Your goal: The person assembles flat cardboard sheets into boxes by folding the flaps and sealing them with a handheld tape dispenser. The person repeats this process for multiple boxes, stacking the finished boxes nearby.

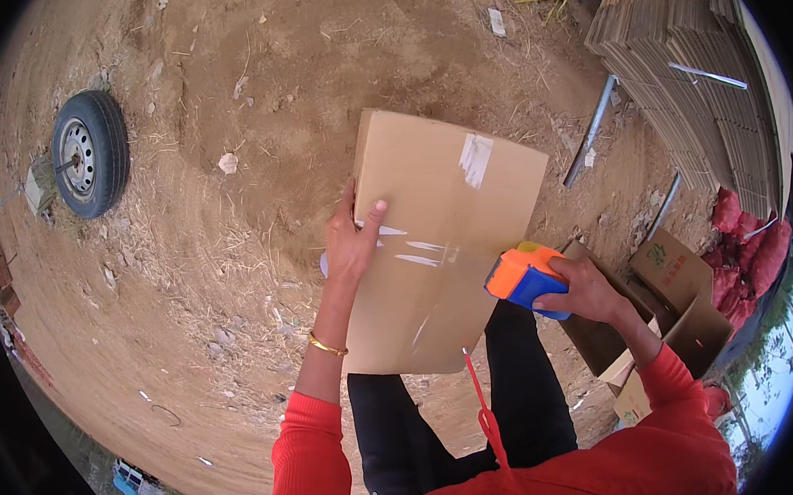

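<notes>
A closed cardboard box (pixel 432 236) is tilted in front of my legs, with strips of clear tape (pixel 476 159) shining on its upper face. My left hand (pixel 352 240) grips the box at its left edge, thumb on the face and fingers round the side. In my right hand (pixel 587 287) is an orange and blue tape dispenser (pixel 528 278), held beside the right edge of the box. Whether the dispenser touches the box I cannot tell.
Open cardboard boxes (pixel 680 287) lie at my right, next to red mesh sacks (pixel 750 246). Behind them stands a tall stack of flattened cardboard (pixel 687 62); a metal bar (pixel 591 131) sticks out near it. A wheel with a tyre (pixel 91 154) is off to the left on bare ground.
</notes>
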### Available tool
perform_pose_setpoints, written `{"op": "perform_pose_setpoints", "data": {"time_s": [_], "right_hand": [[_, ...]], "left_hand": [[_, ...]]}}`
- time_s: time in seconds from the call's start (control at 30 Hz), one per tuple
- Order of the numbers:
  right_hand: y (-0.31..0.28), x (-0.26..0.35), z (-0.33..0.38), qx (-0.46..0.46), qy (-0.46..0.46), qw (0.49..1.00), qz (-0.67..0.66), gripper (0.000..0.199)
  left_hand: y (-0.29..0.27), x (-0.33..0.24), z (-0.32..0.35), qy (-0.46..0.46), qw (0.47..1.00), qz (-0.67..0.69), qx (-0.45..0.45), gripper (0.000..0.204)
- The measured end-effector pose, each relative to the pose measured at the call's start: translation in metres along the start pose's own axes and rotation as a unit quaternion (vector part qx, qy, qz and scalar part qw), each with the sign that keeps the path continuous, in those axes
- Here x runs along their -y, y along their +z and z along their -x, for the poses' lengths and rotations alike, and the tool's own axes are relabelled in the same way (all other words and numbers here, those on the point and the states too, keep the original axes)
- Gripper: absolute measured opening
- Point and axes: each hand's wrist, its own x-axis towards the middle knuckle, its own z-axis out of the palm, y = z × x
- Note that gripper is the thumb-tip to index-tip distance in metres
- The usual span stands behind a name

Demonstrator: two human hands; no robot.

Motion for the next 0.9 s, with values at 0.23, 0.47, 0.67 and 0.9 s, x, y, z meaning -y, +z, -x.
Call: {"op": "perform_pose_setpoints", "data": {"time_s": [0.23, 0.47, 0.67, 0.9], "right_hand": [[0.002, -0.091, -0.001, -0.022, -0.068, 0.997, 0.009, 0.052], [0.018, -0.195, -0.065, -0.020, -0.139, 0.986, -0.087, 0.051], [0.059, -0.222, -0.153, 0.010, -0.220, 0.968, -0.122, 0.051], [0.098, -0.226, -0.216, 0.023, -0.151, 0.979, -0.136, 0.057]], "left_hand": [[0.004, 0.007, 0.004, 0.044, 0.976, -0.191, -0.095, 0.058], [-0.009, 0.021, -0.008, 0.074, 0.969, -0.182, -0.148, 0.067], [-0.016, 0.036, -0.007, 0.061, 0.967, -0.190, -0.158, 0.063], [-0.018, 0.032, -0.006, 0.033, 0.974, -0.151, -0.167, 0.068]]}}
